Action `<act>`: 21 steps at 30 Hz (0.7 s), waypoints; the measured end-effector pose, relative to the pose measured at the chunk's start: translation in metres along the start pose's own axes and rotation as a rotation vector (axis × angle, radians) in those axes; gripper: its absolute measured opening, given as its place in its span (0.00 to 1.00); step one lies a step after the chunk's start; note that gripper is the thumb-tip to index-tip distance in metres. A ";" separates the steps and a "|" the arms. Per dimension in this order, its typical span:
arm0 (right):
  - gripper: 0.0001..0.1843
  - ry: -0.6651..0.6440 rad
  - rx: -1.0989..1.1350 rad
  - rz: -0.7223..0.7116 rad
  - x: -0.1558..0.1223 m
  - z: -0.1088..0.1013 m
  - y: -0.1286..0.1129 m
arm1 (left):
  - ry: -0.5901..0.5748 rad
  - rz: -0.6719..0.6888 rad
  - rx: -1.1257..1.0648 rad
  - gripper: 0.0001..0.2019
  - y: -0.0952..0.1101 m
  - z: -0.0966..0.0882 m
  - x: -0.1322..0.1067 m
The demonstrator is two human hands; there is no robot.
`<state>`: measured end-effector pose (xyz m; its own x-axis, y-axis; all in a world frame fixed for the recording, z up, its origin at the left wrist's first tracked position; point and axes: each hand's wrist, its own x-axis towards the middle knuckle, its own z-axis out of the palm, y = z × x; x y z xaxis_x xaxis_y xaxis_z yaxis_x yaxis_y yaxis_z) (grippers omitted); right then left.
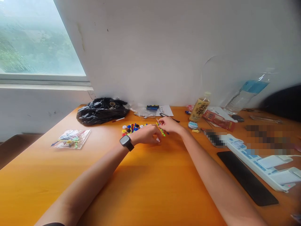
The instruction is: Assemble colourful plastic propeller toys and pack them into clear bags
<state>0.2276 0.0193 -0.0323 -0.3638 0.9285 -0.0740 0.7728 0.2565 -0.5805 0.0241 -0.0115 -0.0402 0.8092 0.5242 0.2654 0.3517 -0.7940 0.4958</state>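
My left hand (148, 134), with a dark watch on its wrist, is curled over the table with a small white piece (158, 139) at its fingertips. Its fingers are closed and partly hidden. Close beside it, my right hand (170, 125) pinches a thin white stick-like piece (157, 121), which points up. Under and between the hands lie green and yellow plastic arrows (163, 133). Left of them, small round pieces in rows, among them a white one (124, 127), a yellow one (123, 131) and a black one (137, 126), are partly covered by my left hand.
On the left lies a clear bag (70, 139) of coloured pieces. A black plastic bag (101, 110) and clear wrapping (141, 110) sit by the wall. To the right stand a drink bottle (199, 108), a power strip (256, 163), a black flat pad (246, 177) and a large clear bottle (244, 95).
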 end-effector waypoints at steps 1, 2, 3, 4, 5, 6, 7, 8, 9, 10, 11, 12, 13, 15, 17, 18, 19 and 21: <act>0.03 -0.003 -0.004 0.005 0.000 0.000 0.000 | -0.003 -0.008 0.024 0.05 -0.003 -0.001 -0.001; 0.05 0.006 -0.017 0.015 0.001 0.000 0.000 | -0.004 -0.010 0.047 0.05 -0.005 -0.002 -0.001; 0.08 0.028 -0.042 0.027 0.001 0.000 0.001 | -0.003 -0.007 0.066 0.04 -0.008 -0.003 -0.002; 0.11 0.061 -0.080 0.042 0.001 0.000 0.002 | 0.000 -0.002 0.080 0.05 -0.009 -0.005 -0.002; 0.12 0.097 -0.126 0.058 0.001 -0.001 0.003 | 0.006 0.002 0.090 0.05 -0.011 -0.007 -0.002; 0.13 0.128 -0.176 0.071 0.000 -0.001 0.004 | 0.014 0.003 0.099 0.06 -0.012 -0.009 -0.002; 0.14 0.149 -0.224 0.085 -0.001 -0.001 0.005 | 0.023 -0.001 0.108 0.08 -0.013 -0.010 -0.003; 0.15 0.158 -0.265 0.097 -0.002 0.000 0.005 | 0.033 -0.005 0.117 0.10 -0.015 -0.012 -0.003; 0.17 0.155 -0.296 0.109 -0.003 0.001 0.005 | 0.038 -0.005 0.125 0.11 -0.016 -0.013 -0.003; 0.18 0.145 -0.313 0.121 -0.004 0.003 0.005 | 0.043 -0.002 0.134 0.12 -0.018 -0.015 -0.003; 0.18 0.133 -0.316 0.128 -0.005 0.005 0.005 | 0.048 0.005 0.141 0.11 -0.020 -0.016 -0.003; 0.19 0.123 -0.307 0.129 -0.005 0.007 0.004 | 0.057 0.011 0.145 0.11 -0.023 -0.016 -0.003; 0.18 0.117 -0.291 0.124 -0.004 0.010 0.004 | 0.069 0.019 0.147 0.11 -0.026 -0.017 -0.004; 0.16 0.102 -0.253 0.101 -0.002 0.015 0.003 | 0.093 0.039 0.146 0.12 -0.031 -0.016 -0.004; 0.13 0.083 -0.231 0.073 0.001 0.019 0.003 | 0.120 0.061 0.146 0.14 -0.037 -0.014 -0.004; 0.12 0.075 -0.225 0.061 0.002 0.021 0.002 | 0.130 0.068 0.147 0.16 -0.039 -0.013 -0.005; 0.10 0.067 -0.219 0.050 0.003 0.022 0.002 | 0.136 0.072 0.149 0.17 -0.042 -0.013 -0.005; 0.09 0.049 -0.208 0.031 0.004 0.024 0.000 | 0.140 0.068 0.154 0.19 -0.046 -0.013 -0.006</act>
<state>0.2141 0.0168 -0.0522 -0.3169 0.9473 -0.0468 0.8754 0.2731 -0.3988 -0.0030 0.0253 -0.0541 0.7638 0.4970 0.4118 0.3748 -0.8610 0.3439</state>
